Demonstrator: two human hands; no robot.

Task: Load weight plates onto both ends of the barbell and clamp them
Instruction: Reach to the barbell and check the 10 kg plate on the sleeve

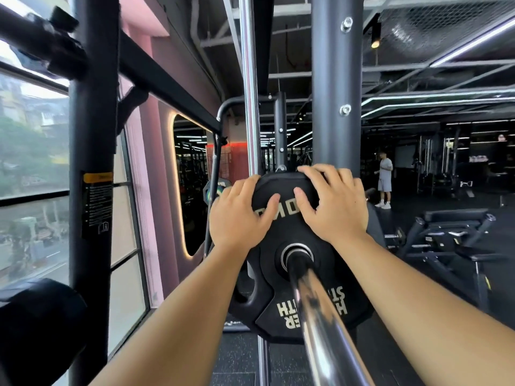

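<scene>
Hands first: both are spread flat against the upper face of a black weight plate (295,274) that is threaded on the chrome sleeve of the barbell (320,316). The left hand (237,215) covers the plate's upper left, fingers curled over the rim and the thumb lying across the pale lettering. The right hand (331,204) sits just beside it on the upper right, fingers wide and hooked over the top edge, thumb pointing inward toward the other thumb. Neither hand closes around anything; they press open-palmed on the plate. The sleeve runs out from the plate's centre hole toward the person, passing between the two forearms and below both hands. The plate stands upright, close against a dark rack upright (335,107), with a chrome guide rod (248,79) rising just to its left. Off to the right, well apart, a padded bench (451,227) stands on the dark floor, and another person (385,176) stands farther back.
</scene>
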